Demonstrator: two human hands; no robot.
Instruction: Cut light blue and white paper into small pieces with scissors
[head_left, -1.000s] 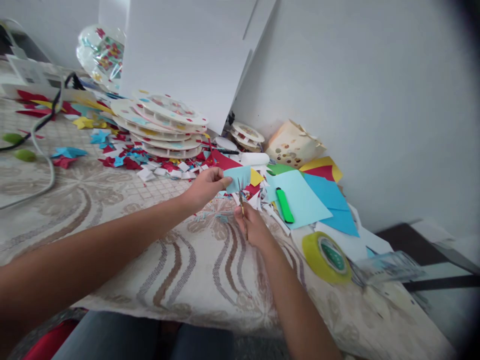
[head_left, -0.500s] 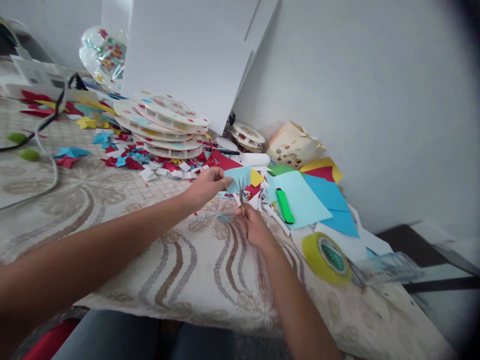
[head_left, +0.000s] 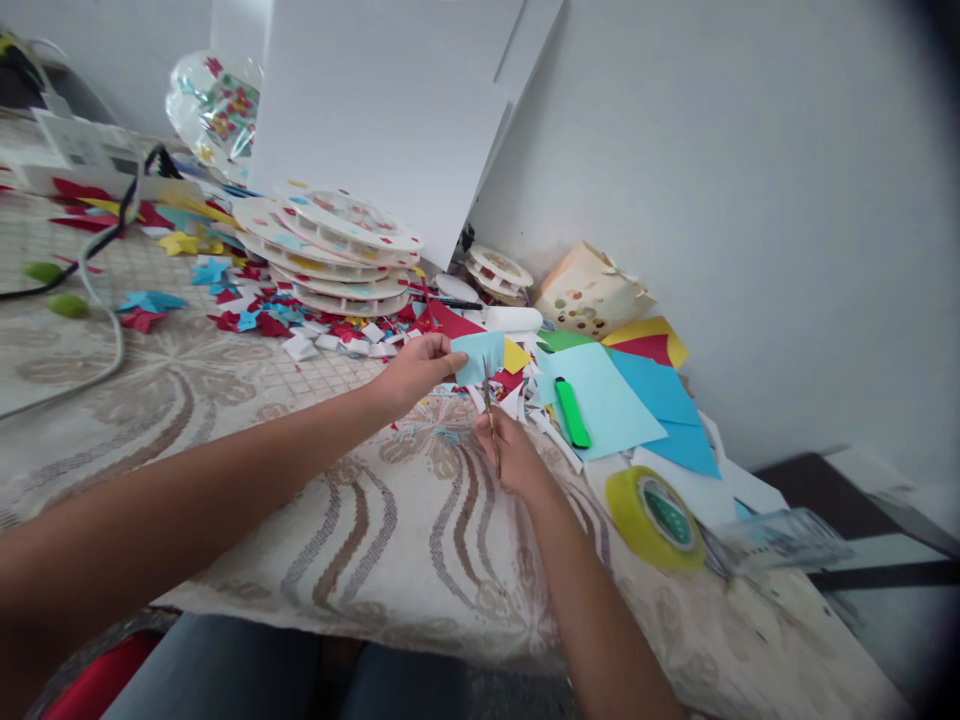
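Observation:
My left hand (head_left: pixel 415 372) pinches a small light-blue paper piece (head_left: pixel 480 353) above the patterned tablecloth. My right hand (head_left: pixel 512 450) is closed on a small pair of scissors (head_left: pixel 490 410), whose blades point up into the lower edge of the blue paper. Both hands meet near the middle of the table, beside a scatter of red, blue and white paper scraps (head_left: pixel 300 325).
A green lighter (head_left: pixel 571 412) lies on coloured paper sheets (head_left: pixel 630 395) to the right. A yellow tape roll (head_left: pixel 652 515) sits nearer me on the right. Stacked white discs (head_left: pixel 330 250) and a white board (head_left: pixel 382 100) stand behind. Cables (head_left: pixel 97 290) run at left.
The hands, paper and scissors have barely shifted; the scissor blades sit slightly higher against the blue paper. The view has drifted a little.

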